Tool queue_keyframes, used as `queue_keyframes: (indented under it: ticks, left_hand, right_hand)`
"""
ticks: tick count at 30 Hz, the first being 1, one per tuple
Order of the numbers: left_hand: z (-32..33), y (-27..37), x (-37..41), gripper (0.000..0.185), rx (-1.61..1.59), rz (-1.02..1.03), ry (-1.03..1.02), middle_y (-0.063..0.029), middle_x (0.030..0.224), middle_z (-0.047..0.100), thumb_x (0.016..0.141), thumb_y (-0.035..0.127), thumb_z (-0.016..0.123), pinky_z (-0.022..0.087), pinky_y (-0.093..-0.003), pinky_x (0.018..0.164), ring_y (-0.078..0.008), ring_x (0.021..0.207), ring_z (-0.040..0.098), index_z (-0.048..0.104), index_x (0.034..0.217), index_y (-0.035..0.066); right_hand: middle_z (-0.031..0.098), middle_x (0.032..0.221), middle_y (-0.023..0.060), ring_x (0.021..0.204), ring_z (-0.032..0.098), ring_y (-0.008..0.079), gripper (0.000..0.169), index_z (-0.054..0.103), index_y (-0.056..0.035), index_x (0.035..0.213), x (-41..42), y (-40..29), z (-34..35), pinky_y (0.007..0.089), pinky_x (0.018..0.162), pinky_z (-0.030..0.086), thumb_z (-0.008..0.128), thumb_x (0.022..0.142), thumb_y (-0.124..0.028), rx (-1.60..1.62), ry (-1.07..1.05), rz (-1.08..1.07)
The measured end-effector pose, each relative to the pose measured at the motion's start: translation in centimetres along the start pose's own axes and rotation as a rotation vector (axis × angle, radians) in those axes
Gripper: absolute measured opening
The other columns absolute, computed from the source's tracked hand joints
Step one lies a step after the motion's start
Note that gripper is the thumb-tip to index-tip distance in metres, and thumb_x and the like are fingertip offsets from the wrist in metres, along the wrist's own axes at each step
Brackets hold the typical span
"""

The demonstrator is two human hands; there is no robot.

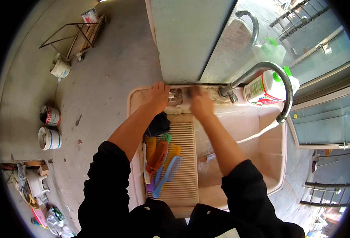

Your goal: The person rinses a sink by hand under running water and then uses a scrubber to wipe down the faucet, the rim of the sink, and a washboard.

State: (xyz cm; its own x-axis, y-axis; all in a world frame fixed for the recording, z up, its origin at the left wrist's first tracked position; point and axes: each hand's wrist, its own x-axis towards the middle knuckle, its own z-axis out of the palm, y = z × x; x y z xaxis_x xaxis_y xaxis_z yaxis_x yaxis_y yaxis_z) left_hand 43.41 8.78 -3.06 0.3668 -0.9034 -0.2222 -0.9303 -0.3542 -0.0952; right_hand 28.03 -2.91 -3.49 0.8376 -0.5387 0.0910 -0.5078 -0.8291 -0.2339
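Observation:
My left hand [160, 96] rests on the back ledge of a pinkish laundry sink [127, 101], beside a recessed soap dish [176, 96] holding something white. My right hand [201, 102] is over the same ledge, blurred, with a small dark thing at its fingertips that cannot be made out. Several plastic combs [167, 175] in blue, yellow, green and orange-brown lie on the ribbed washboard [186, 160], below a dark cloth [158, 125]. Water runs from a curved metal faucet [288, 89] into the basin [243, 166], where a brush [206, 158] lies partly hidden by my right forearm.
A white jug with green caps [265, 89] stands at the sink's back right corner. A wall panel and a mirror-like surface [222, 56] rise behind the ledge. Buckets [50, 138] and a wheeled cart [82, 41] stand along the left wall.

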Motion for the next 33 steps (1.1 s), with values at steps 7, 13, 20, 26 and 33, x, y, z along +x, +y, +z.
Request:
queue_keyframes:
  ticks: [7,13,20,26,33]
  left_hand:
    - [-2.6,2.1,-0.7,0.039,-0.228,0.003,0.127,-0.0217,0.115,0.05,0.082,0.006,0.057,0.043,-0.0422,0.089,-0.031,0.111,0.047,0.045,0.119,0.001]
    - [-4.1,10.2,-3.7,0.034,-0.89,-0.054,-0.147,-0.0198,0.095,0.057,0.083,0.007,0.054,0.048,-0.0399,0.057,-0.0245,0.068,0.059,0.044,0.116,0.003]
    - [7.1,29.9,-6.2,0.024,-1.996,-0.318,-1.038,-0.0108,0.087,0.058,0.089,0.013,0.055,0.056,-0.0373,0.059,-0.0187,0.067,0.058,0.046,0.111,0.01]
    - [19.8,36.4,-5.9,0.025,-2.451,-0.942,-0.864,-0.0108,0.087,0.06,0.091,0.036,0.054,0.053,-0.0499,0.069,-0.0266,0.072,0.06,0.051,0.102,0.013]
    - [21.8,35.4,-3.6,0.04,-2.488,-0.782,-0.766,-0.0103,0.1,0.06,0.092,0.046,0.048,0.052,-0.0414,0.078,-0.0244,0.088,0.06,0.053,0.106,0.009]
  right_hand:
    - [0.051,0.12,0.0155,0.095,0.051,0.0374,0.047,0.052,-0.0031,0.117,-2.0,0.9,0.9,0.0415,0.08,0.049,0.053,0.071,0.002,0.069,0.108,-0.073]
    - [0.056,0.11,0.0157,0.101,0.053,0.0365,0.04,0.053,-0.0082,0.117,-18.4,8.4,1.3,0.0423,0.084,0.046,0.054,0.078,-0.003,0.475,-0.089,0.186]
    - [0.064,0.105,0.0189,0.096,0.061,0.0318,0.036,0.063,-0.0021,0.107,-37.8,32.3,11.7,0.042,0.082,0.047,0.051,0.089,-0.031,0.582,-0.443,0.876]
    - [0.064,0.1,0.0177,0.087,0.063,0.0302,0.036,0.06,-0.0025,0.104,-35.4,33.9,12.9,0.0436,0.072,0.05,0.043,0.094,-0.032,0.397,-0.235,1.188]
    - [0.056,0.113,0.0218,0.104,0.055,0.0334,0.044,0.048,0.0,0.116,-26.8,18.2,9.5,0.0514,0.082,0.043,0.045,0.094,-0.038,0.875,-0.232,0.468]
